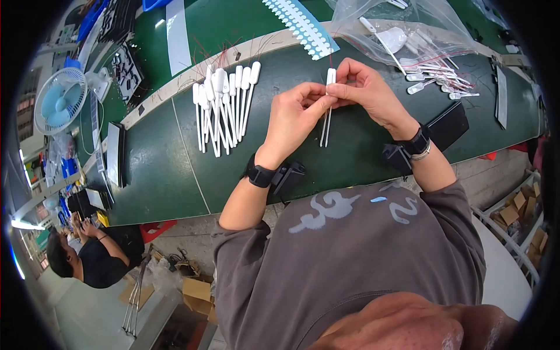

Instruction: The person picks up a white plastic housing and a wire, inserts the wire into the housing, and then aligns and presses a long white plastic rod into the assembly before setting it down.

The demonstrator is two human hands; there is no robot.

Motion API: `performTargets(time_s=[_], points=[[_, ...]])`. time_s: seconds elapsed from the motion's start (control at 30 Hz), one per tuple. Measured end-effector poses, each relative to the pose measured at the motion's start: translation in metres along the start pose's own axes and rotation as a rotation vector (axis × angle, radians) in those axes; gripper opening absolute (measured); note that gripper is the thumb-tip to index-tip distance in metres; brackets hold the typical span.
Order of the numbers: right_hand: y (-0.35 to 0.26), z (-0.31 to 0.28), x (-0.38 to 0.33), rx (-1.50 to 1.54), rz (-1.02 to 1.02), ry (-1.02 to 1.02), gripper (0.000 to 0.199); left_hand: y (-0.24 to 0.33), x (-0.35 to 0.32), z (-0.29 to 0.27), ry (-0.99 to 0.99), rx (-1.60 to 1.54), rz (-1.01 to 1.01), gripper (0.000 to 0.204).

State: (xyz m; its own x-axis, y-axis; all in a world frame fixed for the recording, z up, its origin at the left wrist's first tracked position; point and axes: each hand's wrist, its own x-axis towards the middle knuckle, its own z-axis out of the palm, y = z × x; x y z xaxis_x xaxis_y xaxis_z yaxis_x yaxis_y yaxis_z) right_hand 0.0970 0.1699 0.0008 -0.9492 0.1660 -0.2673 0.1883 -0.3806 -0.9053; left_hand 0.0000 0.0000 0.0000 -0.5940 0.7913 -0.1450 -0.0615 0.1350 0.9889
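Note:
Over the green worktop (163,192), both my hands are closed with thumbs and fingertips together on a thin white plastic stick part (331,76). It has a wider paddle-shaped head at the top, a narrow stem pointing toward me and a red wire at its far end. Two stems show below the fingers, so there may be a second part. My left hand (291,116) pinches at the middle; my right hand (367,90) grips near the head. The fingertips partly hide the grip. A row of similar white stick parts (224,108) with red wires lies to the left.
More white wired parts (440,76) lie at right beside a clear plastic bag (402,38). A blue sheet of white stickers (303,29) is at the far edge. A fan (60,100) and a seated person (96,251) are at left. A black flat object (448,125) lies beyond my right wrist.

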Motion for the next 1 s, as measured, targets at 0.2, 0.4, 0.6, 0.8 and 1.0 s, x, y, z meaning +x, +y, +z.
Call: performTargets(time_s=[0.2, 0.4, 0.6, 0.8, 1.0], points=[[0.001, -0.005, 0.001, -0.075, -0.002, -0.152, 0.018, 0.005, -0.001, -0.003, -0.082, 0.088, -0.064, 0.015], [-0.006, -0.006, -0.002, -0.159, -0.098, -0.224, 0.018, -0.005, 0.001, -0.002, -0.135, 0.381, 0.189, 0.017], [-0.01, -0.005, -0.002, -0.088, 0.023, -0.152, 0.018, -0.002, 0.003, -0.001, -0.035, 0.392, 0.27, 0.018], [-0.006, -0.007, 0.0, -0.061, 0.066, -0.152, 0.018, -0.001, 0.001, -0.001, -0.029, 0.36, 0.207, 0.019], [-0.006, -0.003, 0.0, -0.079, 0.073, -0.164, 0.02, -0.002, 0.002, -0.008, -0.123, 0.222, 0.05, 0.019]])
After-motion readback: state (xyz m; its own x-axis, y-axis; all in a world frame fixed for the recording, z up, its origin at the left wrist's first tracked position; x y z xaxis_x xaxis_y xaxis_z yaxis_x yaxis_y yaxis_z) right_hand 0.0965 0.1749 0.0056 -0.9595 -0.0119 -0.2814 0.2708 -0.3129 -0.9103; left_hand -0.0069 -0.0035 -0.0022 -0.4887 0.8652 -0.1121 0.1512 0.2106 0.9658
